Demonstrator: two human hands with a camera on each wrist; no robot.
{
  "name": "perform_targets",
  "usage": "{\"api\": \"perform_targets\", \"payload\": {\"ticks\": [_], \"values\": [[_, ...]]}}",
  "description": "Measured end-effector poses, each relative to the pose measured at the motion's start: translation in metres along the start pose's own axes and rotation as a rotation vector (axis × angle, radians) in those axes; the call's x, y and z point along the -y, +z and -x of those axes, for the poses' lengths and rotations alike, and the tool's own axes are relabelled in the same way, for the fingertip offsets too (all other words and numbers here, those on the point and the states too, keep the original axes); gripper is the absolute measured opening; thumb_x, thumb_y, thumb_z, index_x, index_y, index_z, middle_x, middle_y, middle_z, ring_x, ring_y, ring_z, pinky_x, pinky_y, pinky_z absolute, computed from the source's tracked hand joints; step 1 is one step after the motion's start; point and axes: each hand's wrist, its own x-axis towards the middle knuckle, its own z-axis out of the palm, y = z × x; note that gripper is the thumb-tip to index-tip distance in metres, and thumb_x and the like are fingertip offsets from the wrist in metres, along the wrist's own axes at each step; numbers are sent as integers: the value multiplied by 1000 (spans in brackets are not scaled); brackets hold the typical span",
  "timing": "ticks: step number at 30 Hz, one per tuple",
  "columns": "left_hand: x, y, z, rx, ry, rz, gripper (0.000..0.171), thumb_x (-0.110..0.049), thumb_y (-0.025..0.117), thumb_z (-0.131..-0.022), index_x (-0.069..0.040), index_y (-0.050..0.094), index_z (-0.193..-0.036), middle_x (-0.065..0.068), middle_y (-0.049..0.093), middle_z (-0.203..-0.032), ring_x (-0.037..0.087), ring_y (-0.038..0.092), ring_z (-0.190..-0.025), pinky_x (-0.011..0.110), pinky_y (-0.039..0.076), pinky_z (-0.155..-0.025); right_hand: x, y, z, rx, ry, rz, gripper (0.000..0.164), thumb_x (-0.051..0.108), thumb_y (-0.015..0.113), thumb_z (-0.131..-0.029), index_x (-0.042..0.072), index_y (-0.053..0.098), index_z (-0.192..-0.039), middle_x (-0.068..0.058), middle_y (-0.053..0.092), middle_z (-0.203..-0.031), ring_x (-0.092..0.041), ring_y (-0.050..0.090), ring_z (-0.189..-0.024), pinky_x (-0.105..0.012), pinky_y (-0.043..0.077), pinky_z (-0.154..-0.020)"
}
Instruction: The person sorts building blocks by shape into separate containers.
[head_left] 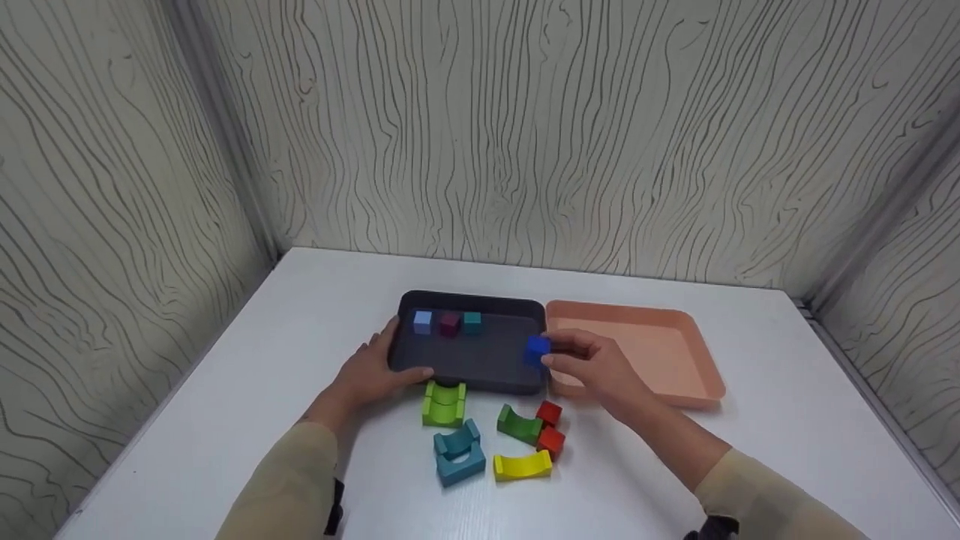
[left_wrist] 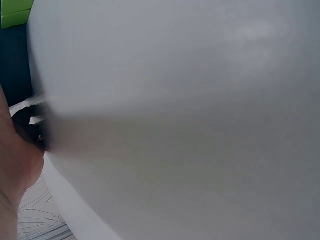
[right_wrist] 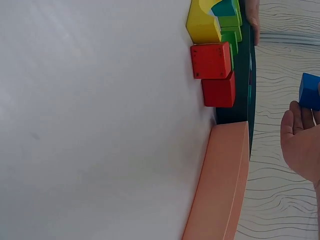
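Observation:
My right hand point(head_left: 600, 367) pinches a blue cube point(head_left: 537, 350) between thumb and fingers, over the right end of the dark tray point(head_left: 495, 360). In the right wrist view the same blue cube point(right_wrist: 309, 91) shows at the fingertips, raised above the trays. My left hand point(head_left: 379, 369) rests at the dark tray's left end, thumb along the front rim and fingers straight against the side. Inside that tray, near its back left, a light blue cube point(head_left: 422, 322), a maroon cube point(head_left: 448, 325) and a teal cube point(head_left: 472, 323) stand in a row.
A peach tray point(head_left: 705, 352) adjoins the dark one on the right. In front lie light green arch blocks point(head_left: 444, 405), teal arch blocks point(head_left: 460, 466), a green arch block point(head_left: 517, 424), a yellow arch block point(head_left: 523, 466) and two red cubes point(head_left: 550, 412). Patterned walls point(head_left: 480, 150) enclose the white table.

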Motion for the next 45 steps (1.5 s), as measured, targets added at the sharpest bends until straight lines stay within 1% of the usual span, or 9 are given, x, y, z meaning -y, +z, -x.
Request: {"api": "perform_targets", "payload": {"ticks": [4,7,13,20,23,28,34,40,45], "values": [[-2,1,-1,-2,3,4,125,-79,74,-81,-23,11,-173,20,25,-173,49,19,-158,66,22,-124,8,11,-14,-13,7,5,38,21,80,-98,15,74,-135,-6,69,-133,-26,66,-119,-32,57,-100],[-2,2,-3,-8,9,5,125,-81,73,-80,-23,12,-173,20,26,-173,49,19,-158,65,22,-124,15,19,-23,-1,-9,-7,38,19,80,-98,14,73,-135,-7,70,-131,-26,66,-118,-31,57,-100],[-4,1,-4,-5,-1,6,126,-82,73,-78,-23,13,-173,21,26,-172,48,21,-158,65,23,-124,27,34,-38,40,-38,-39,41,22,79,-98,14,71,-137,-9,68,-131,-27,63,-120,-35,55,-104],[-6,0,-6,-3,-11,20,123,-77,75,-81,-24,12,-173,20,24,-173,47,20,-159,66,23,-124,40,47,-56,29,-57,-16,40,27,80,-98,19,72,-137,-3,70,-131,-24,63,-122,-37,54,-106],[-6,-2,-7,-4,-17,21,123,-77,75,-81,-24,11,-173,20,25,-173,46,22,-158,66,24,-124,45,54,-66,39,-92,-4,42,26,80,-98,18,71,-138,-3,71,-131,-23,64,-122,-39,53,-107],[-4,-4,-6,-6,-18,19,125,-78,75,-80,-26,10,-173,16,26,-174,44,23,-159,65,24,-124,50,68,-84,69,-133,-46,42,20,79,-99,12,70,-139,-7,71,-131,-23,65,-122,-40,53,-107],[-1,-3,-4,-13,-17,30,124,-77,76,-80,-27,10,-173,13,27,-174,44,22,-159,67,23,-123,47,90,-101,59,-116,-79,41,16,77,-99,10,70,-139,-7,71,-130,-21,66,-119,-41,53,-105],[0,1,-2,-18,-6,26,122,-75,76,-82,-25,12,-173,13,29,-173,46,18,-159,68,21,-123,32,109,-113,58,-101,-130,41,10,78,-96,3,70,-137,-11,72,-127,-21,68,-113,-39,54,-104],[1,1,-1,-17,3,16,121,-75,76,-82,-25,12,-173,14,28,-173,47,20,-159,68,23,-123,19,117,-118,45,-83,-73,41,13,78,-96,3,71,-135,-11,73,-127,-22,67,-113,-41,53,-104]]}}
